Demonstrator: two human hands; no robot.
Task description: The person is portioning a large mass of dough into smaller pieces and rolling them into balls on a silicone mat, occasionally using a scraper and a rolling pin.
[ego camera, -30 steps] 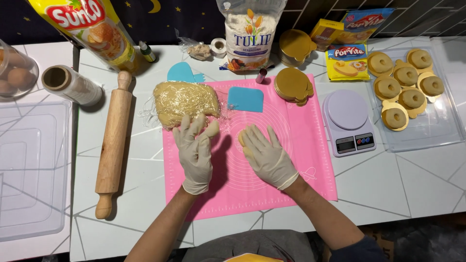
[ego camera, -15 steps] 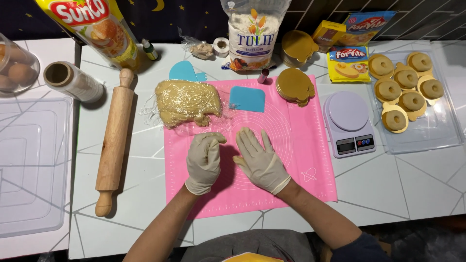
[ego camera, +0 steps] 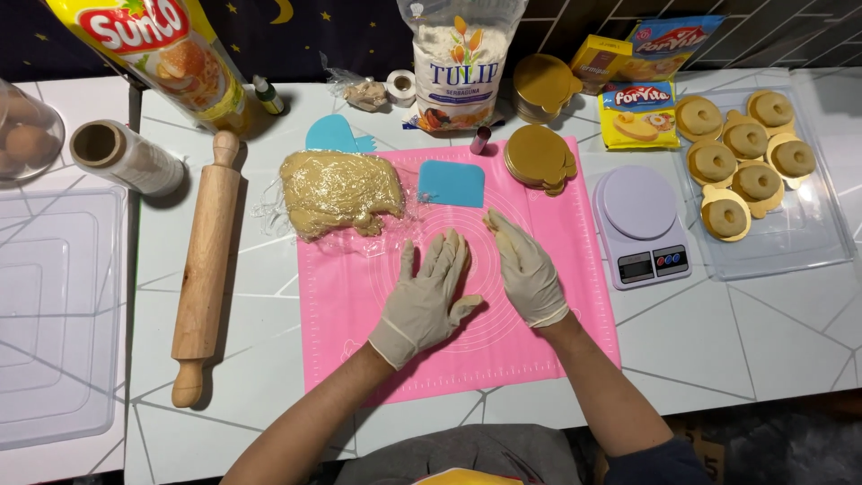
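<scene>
Both my hands wear pale gloves and rest on a pink silicone mat (ego camera: 350, 305). My left hand (ego camera: 429, 298) lies flat on the mat's middle, palm down, fingers spread. Just to its right, my right hand (ego camera: 526, 268) lies with its fingers stretched out together and pointing away from me. Neither hand shows anything in its grip; whatever lies under the palms is hidden. A slab of yellow dough in plastic wrap (ego camera: 341, 190) sits at the mat's far left corner. A blue scraper (ego camera: 452, 182) lies just beyond my fingertips.
A wooden rolling pin (ego camera: 206, 260) lies left of the mat, a clear plastic box (ego camera: 54, 305) further left. A small lilac scale (ego camera: 639, 224) stands right, next to a clear tray (ego camera: 808, 242) of round pastries. Gold boards (ego camera: 537, 159), a flour bag (ego camera: 462, 63) and packets line the back.
Both hands have moved right and toward me, away from the wrapped dough. The left hand has gone from curled to flat and spread. The small dough piece seen by the right hand no longer shows.
</scene>
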